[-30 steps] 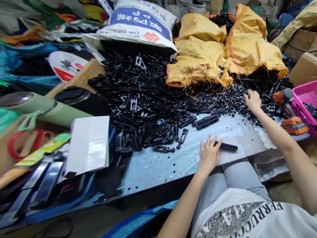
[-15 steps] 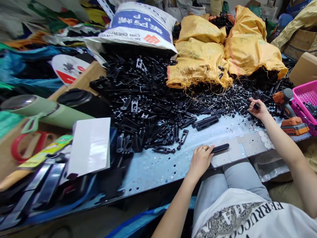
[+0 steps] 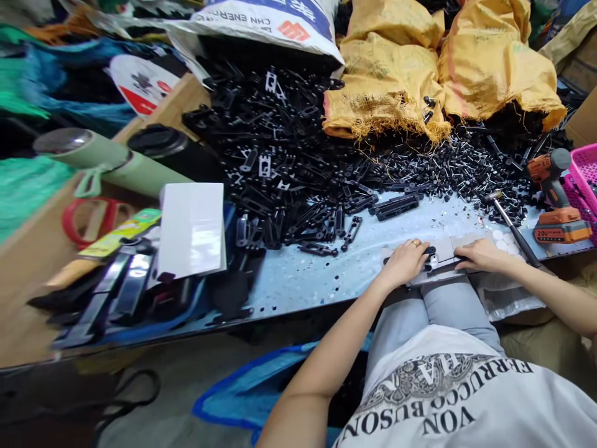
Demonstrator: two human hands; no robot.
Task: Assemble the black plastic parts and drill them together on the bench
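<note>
Both hands work low over the pale plates at the table's front edge. My left hand (image 3: 405,264) is closed on a black plastic part (image 3: 430,251), whose end pokes out past the fingertips. My right hand (image 3: 484,255) is closed, with a small black piece (image 3: 461,261) at its fingertips, mostly hidden. Between the two hands a shiny metal bit (image 3: 435,261) shows; whether it belongs to either piece I cannot tell. A hammer (image 3: 517,238) lies beside my right hand, its handle under the forearm.
Black plastic parts (image 3: 298,180) are heaped behind, with loose screws (image 3: 448,165) to the right. An orange cordless drill (image 3: 557,199) stands near a pink basket (image 3: 585,165). Left are a white card (image 3: 191,227), red tape (image 3: 88,218) and a green bottle (image 3: 140,171). Yellow sacks (image 3: 396,74) rest behind.
My right hand has come from beside the screw pile down and left, close to my left hand. The hammer now shows on the table. The view has tilted down.
</note>
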